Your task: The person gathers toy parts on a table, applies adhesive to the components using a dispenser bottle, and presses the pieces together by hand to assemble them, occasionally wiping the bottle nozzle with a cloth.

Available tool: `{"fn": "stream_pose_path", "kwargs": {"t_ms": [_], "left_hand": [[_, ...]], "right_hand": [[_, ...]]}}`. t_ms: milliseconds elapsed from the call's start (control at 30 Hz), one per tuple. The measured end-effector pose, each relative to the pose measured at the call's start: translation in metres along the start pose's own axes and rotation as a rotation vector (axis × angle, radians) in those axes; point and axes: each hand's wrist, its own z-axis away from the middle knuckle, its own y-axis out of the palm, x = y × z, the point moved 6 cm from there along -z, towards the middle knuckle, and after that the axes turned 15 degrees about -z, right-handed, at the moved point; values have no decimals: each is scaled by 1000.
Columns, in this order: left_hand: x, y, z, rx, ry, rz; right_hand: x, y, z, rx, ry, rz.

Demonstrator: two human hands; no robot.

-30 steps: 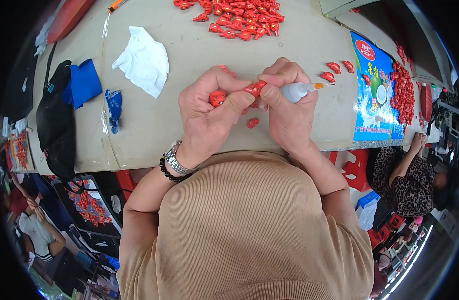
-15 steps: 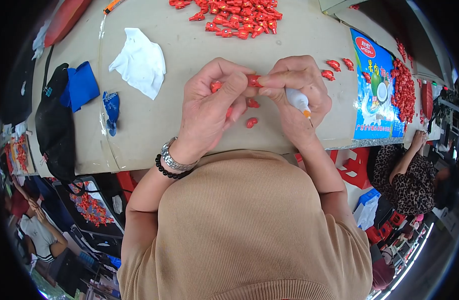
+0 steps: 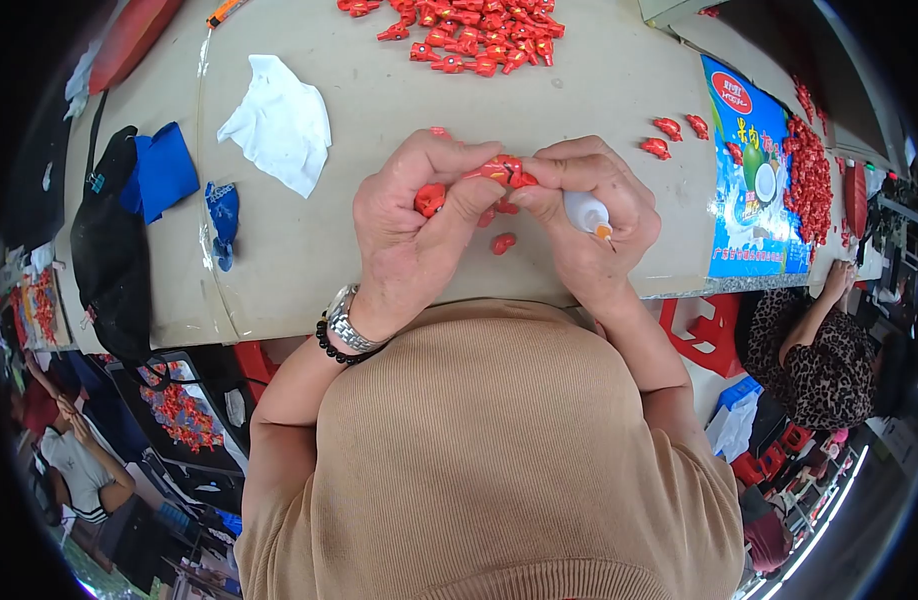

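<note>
My left hand (image 3: 404, 235), with a watch and dark beads at the wrist, pinches a small red plastic figure part (image 3: 501, 170) with thumb and forefinger. The fingertips of my right hand (image 3: 614, 205) grip the part's other end. A white squeeze bottle (image 3: 585, 212) with an orange-based tip is tucked in my right palm, pointing down. Another red part (image 3: 430, 199) sits in the curl of my left hand. Below the hands, a loose red piece (image 3: 503, 243) lies on the table, with more red showing just above it, partly hidden by the fingers.
A pile of red parts (image 3: 479, 38) lies at the far side of the table (image 3: 279, 250). Several stand at right, near a blue printed sheet (image 3: 749, 190) bearing more. At left are a white cloth (image 3: 279, 125), blue scraps (image 3: 166, 172) and a black bag (image 3: 114, 250). Other people sit nearby.
Both hands have turned slightly, and the red part between them shows longer, with gold and dark markings. The left fingers have curled in. The bottle's tip has swung left a little.
</note>
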Motion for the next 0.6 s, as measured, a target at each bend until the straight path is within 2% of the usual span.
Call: {"fn": "stream_pose_path", "kwargs": {"t_ms": [67, 367, 600], "left_hand": [[-3, -1, 2, -16, 22, -103], [0, -3, 3, -29, 48, -211], [1, -3, 3, -44, 27, -170]], "right_hand": [[-1, 0, 1, 16, 5, -31], [-5, 2, 5, 42, 23, -86], [-9, 4, 7, 3, 27, -113]]}}
